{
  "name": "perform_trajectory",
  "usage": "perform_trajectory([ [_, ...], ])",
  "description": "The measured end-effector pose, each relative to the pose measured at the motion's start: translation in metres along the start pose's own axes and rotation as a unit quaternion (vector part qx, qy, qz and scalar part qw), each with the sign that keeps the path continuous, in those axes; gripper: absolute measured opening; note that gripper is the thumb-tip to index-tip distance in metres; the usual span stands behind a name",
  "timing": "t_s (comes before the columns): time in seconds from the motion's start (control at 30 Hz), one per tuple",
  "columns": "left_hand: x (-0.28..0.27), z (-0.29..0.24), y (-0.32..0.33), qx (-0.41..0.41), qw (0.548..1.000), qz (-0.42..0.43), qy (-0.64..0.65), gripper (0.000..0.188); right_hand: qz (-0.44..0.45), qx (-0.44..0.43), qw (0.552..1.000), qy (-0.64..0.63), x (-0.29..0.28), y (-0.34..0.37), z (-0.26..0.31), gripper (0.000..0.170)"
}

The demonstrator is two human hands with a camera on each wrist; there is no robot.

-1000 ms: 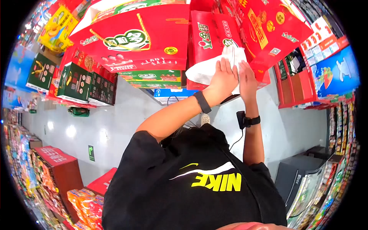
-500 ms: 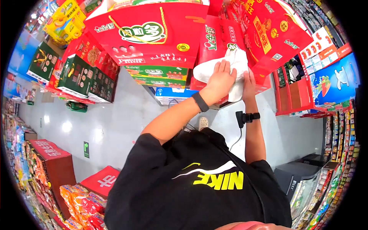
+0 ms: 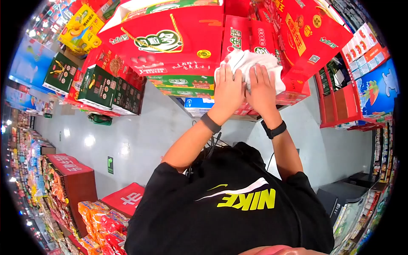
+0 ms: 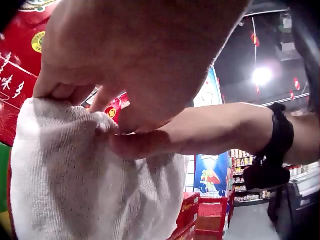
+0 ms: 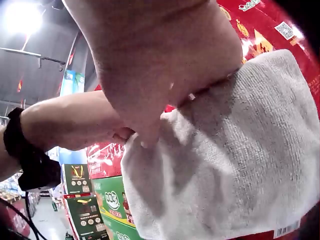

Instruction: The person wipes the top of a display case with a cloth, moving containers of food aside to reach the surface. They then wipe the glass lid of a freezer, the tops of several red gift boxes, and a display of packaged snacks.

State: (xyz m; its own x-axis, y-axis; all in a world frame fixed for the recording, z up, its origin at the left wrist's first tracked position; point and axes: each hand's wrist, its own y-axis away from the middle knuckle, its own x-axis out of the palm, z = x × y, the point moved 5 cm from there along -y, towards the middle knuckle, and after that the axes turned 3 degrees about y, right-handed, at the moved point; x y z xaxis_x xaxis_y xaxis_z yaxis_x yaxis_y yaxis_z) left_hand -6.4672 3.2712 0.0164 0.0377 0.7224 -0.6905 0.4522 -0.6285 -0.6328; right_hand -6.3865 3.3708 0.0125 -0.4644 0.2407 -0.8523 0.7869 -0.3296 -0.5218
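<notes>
A white terry cloth lies bunched over a red carton in the head view. My left hand rests on the cloth's left part, fingers straight and pointing away from me. Beside it, my right hand presses the right part with extended fingers. The left wrist view shows the cloth spread below the left hand, with the right thumb touching it. From the right wrist, the cloth fills the lower right under the right hand; the finger pads are hidden.
Large red gift bags flank the carton on the left and right. Green boxes sit under the left bag. A cable runs by my shirt. Display boxes stand at left, a blue box at right, over grey floor.
My right hand has moved from the cloth's right edge onto its top, beside the left. The near flap hanging between the hands has been gathered up, and the cloth looks more bunched.
</notes>
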Motion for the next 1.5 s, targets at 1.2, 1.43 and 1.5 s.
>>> perform_trajectory([
  [1.2,0.013,-0.044,0.013,-0.001,0.998,0.022,-0.06,0.069,-0.077,-0.108,0.973,-0.187,-0.034,0.039,-0.077,0.047],
  [1.43,0.029,-0.036,-0.009,0.004,0.989,0.03,-0.147,0.06,-0.103,-0.101,0.979,-0.144,-0.011,0.023,-0.088,0.045],
  [1.5,0.031,-0.029,-0.014,0.0,0.99,0.035,-0.14,0.058,-0.109,-0.101,0.978,-0.143,-0.007,0.02,-0.088,0.044],
])
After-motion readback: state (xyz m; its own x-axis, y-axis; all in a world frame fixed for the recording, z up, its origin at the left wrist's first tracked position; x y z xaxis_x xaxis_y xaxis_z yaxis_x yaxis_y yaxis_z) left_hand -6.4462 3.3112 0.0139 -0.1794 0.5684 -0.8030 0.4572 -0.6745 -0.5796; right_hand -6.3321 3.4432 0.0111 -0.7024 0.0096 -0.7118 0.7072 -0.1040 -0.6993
